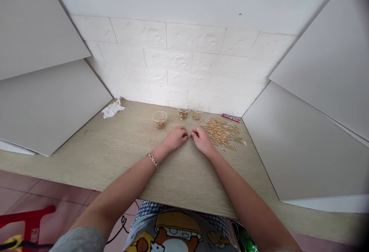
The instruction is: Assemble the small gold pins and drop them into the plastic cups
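Observation:
My left hand [177,137] and my right hand [201,140] are close together over the middle of the table. Their fingers are pinched around a small gold-coloured piece [190,136] that shows between the fingertips. A pile of thin gold-coloured sticks [220,132] lies just right of my right hand. Behind my left hand stands a clear cup [159,119] with small gold-coloured bits in it. Two more clear cups, one [183,113] fuller than the other [196,114], stand near the wall. A bracelet is on my left wrist.
A crumpled white tissue [113,108] lies at the table's back left. A red tube-like object [231,118] lies behind the pile. Grey panels [52,106] stand on both sides, and a white brick-patterned wall [175,60] rises behind the wooden table [184,175].

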`<state>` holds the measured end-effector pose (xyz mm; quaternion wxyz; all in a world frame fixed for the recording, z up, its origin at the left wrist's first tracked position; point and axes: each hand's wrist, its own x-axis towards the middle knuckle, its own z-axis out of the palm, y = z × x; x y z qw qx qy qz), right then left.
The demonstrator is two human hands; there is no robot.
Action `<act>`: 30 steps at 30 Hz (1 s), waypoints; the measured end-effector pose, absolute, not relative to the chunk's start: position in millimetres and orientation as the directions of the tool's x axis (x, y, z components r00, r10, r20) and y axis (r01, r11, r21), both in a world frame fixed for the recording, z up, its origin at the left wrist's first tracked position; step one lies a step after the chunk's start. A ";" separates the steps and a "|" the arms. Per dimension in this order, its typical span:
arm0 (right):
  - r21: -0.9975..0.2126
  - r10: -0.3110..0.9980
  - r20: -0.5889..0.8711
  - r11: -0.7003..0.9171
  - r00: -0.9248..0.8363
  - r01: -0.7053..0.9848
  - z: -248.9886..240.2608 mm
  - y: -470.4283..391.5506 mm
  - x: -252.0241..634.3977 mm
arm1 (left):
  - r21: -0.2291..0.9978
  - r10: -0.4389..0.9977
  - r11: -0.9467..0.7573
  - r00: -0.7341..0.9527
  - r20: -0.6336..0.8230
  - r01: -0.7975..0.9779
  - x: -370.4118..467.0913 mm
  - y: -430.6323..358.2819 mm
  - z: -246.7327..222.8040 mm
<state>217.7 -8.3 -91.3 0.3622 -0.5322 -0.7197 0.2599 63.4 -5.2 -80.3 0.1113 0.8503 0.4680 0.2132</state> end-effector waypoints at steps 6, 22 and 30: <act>-0.731 0.940 0.266 0.340 -0.212 0.592 -93.2 -7.7 217.4 | 0.360 0.840 -0.542 0.475 0.263 0.759 63.9 -6.2 -80.4; -0.650 0.894 0.344 0.448 -0.288 0.614 -95.6 -8.8 214.5 | 0.363 0.846 -0.533 0.465 0.262 0.765 65.2 -5.6 -79.3; -0.690 0.905 0.345 0.425 -0.250 0.585 -93.7 -10.0 215.9 | 0.345 0.847 -0.529 0.465 0.256 0.775 65.5 -5.2 -80.1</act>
